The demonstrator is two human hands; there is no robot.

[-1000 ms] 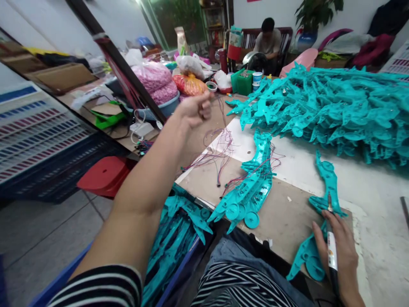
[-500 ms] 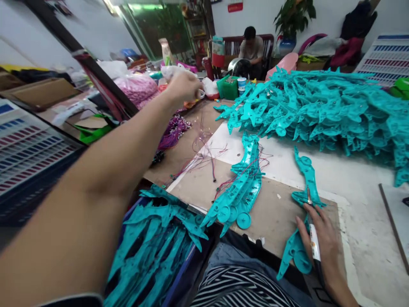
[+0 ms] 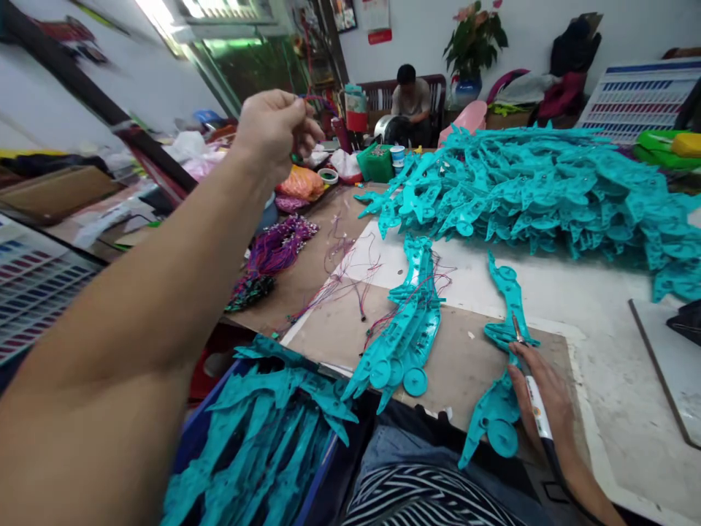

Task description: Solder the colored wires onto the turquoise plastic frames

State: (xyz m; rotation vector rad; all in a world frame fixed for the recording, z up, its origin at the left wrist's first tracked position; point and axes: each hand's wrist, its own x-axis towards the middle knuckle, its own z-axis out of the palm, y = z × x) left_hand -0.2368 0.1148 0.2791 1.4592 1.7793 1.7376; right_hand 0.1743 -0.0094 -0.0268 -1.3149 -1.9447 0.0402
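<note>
My left hand [image 3: 274, 131] is raised at the upper left, its thumb and fingers pinched on thin red and blue wires [image 3: 323, 101] that trail off to the right. My right hand [image 3: 550, 391] lies at the table's front right, closed around a soldering iron [image 3: 537, 409] with a white handle and black cord. The iron's tip points away from me over a teal plastic part [image 3: 504, 292], which extends beneath that hand. Left of it, several stacked teal parts [image 3: 408, 321] lie with loose wires on them.
A large teal pile [image 3: 548, 190] covers the back right. Below the table edge, a blue crate [image 3: 323, 456] holds more teal parts. A purple wire bundle [image 3: 279, 248] lies left, with a green box [image 3: 375, 164] farther back. A person [image 3: 410, 102] sits beyond the table.
My left hand has risen and moved left, with wires now showing at its fingertips. My right hand still holds the soldering iron over the teal part. The view has shifted slightly.
</note>
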